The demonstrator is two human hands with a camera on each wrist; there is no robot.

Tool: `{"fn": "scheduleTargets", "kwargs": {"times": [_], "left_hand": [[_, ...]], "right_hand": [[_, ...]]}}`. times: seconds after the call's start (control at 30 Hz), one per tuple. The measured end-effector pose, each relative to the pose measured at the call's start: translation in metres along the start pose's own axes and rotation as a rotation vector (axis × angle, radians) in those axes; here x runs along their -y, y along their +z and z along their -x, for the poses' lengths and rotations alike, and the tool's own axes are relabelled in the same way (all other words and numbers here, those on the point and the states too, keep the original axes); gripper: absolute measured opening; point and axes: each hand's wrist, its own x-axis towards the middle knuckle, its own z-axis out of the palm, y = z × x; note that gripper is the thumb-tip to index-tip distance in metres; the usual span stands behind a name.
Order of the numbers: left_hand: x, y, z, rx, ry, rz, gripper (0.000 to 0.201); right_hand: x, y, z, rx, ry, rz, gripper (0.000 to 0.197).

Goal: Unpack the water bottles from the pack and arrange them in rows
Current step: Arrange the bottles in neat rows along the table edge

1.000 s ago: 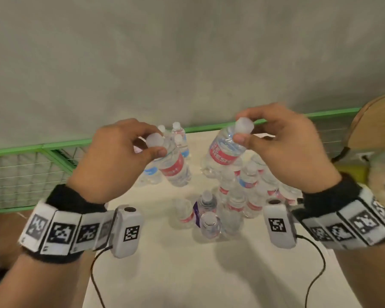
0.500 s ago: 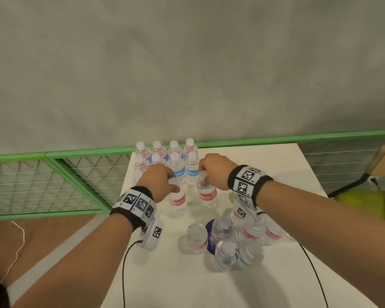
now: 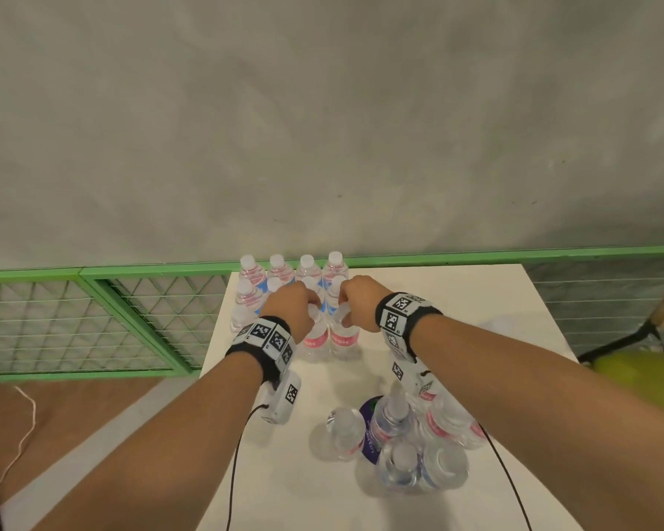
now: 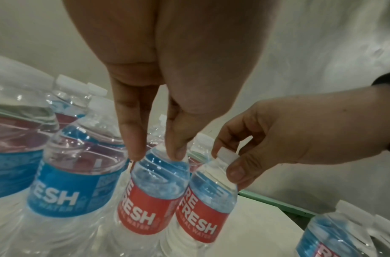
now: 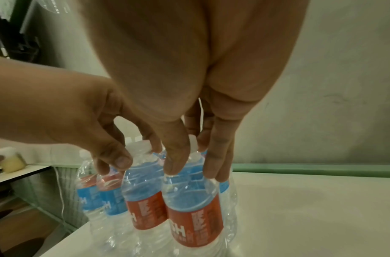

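Observation:
Two red-labelled water bottles (image 3: 314,341) (image 3: 344,339) stand side by side on the white table (image 3: 457,308), in front of two back rows of bottles (image 3: 292,270). My left hand (image 4: 157,154) pinches the neck of the left red bottle (image 4: 145,208). My right hand (image 5: 189,172) holds the cap and neck of the right red bottle (image 5: 194,217). Both bottles are upright with their bases on the table. The torn pack (image 3: 411,450), with several bottles still in it, sits near me under my right forearm.
One loose bottle (image 3: 345,431) stands left of the pack. A green mesh fence (image 3: 93,320) runs along the far and left sides of the table, with a grey wall behind it. A yellow-green object (image 3: 637,373) lies off the right edge. Thin cables hang from both wrists.
Both hands carried a bottle each from in front of me to the far end of the table. The two bottles went from tilted in the air to standing before the rows.

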Motion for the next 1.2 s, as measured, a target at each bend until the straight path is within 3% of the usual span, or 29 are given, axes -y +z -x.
{"fn": "scheduleTargets", "kwargs": {"times": [0.27, 0.4, 0.67, 0.93, 1.1, 1.2], "left_hand": [[0.014, 0.0, 0.006, -0.004, -0.006, 0.143, 0.057], [0.007, -0.004, 0.002, -0.121, -0.056, 0.163, 0.044], [0.003, 0.003, -0.005, -0.045, -0.072, 0.147, 0.028], [0.008, 0.001, -0.001, -0.041, -0.071, 0.176, 0.029], [0.004, -0.005, -0.002, -0.044, -0.063, 0.172, 0.05], [-0.001, -0.005, -0.004, -0.059, -0.134, 0.136, 0.048]], "right_hand": [[-0.007, 0.005, -0.003, -0.056, 0.033, -0.1, 0.039], [-0.005, 0.008, -0.004, -0.053, 0.046, -0.09, 0.035], [-0.005, 0.014, -0.007, -0.061, 0.06, -0.063, 0.025], [-0.005, 0.016, -0.008, -0.073, 0.062, -0.055, 0.024], [-0.003, 0.014, -0.008, -0.066, 0.076, -0.057, 0.026], [-0.004, 0.016, -0.007, -0.088, 0.074, -0.071, 0.025]]}}
